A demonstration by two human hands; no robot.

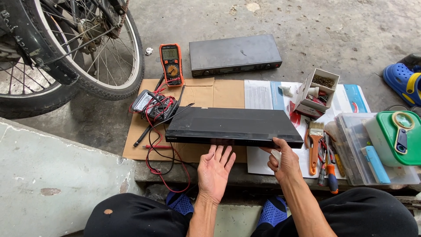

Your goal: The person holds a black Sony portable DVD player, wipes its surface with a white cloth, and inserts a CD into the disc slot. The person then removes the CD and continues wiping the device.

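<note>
The black player [232, 126] lies flat on cardboard [206, 94] over a concrete ledge, its front panel facing the person. The left hand [215, 169] sits at 6 o'clock of the player, palm up and fingers spread, grip open, fingertips just under the front edge near its middle. The right hand [283, 160] is at the player's 5 o'clock corner, grip closed on a small white scrap, seemingly a cloth, with the thumb touching the front edge.

The step in hand looks like handling or wiping the front panel. Lifting or turning the player would call for both hands under its near edge, as the left already is.

Room is tight. At 9 o'clock, meter leads [160, 151] and a multimeter [172, 64] lie touching or just beside the player's left end. At 3 o'clock a brush [314, 140] and screwdrivers [329, 169] lie near, with a clear box [364, 153] beyond. At 12 o'clock a second grey unit [234, 55] rests apart on the floor. The ledge drops off at 6 o'clock, toward the knees.
</note>
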